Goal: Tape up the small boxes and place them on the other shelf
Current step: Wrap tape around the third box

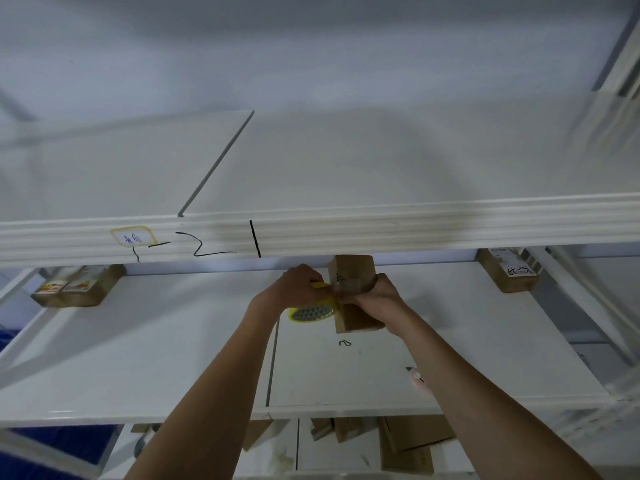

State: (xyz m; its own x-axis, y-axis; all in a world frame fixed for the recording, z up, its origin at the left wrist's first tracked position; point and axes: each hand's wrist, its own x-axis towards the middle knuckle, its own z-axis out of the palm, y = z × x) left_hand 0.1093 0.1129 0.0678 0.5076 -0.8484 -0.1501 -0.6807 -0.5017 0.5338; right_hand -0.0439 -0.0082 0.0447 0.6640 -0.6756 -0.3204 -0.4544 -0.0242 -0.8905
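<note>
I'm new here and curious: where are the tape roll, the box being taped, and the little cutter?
tape roll [313, 311], head view, its patterned side face
box [351, 268], head view, its upper cardboard face
cutter [417, 377], head view, its pale body

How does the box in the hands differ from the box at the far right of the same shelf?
The held box is gripped by the right hand with the left hand working a yellow tape roll against it; the right box lies alone, untouched. The held box stands tall on the shelf near the middle; the right box lies low in the back corner. The right box carries a white label; the held box shows only small dark marks. Both are small brown cardboard boxes.
</note>
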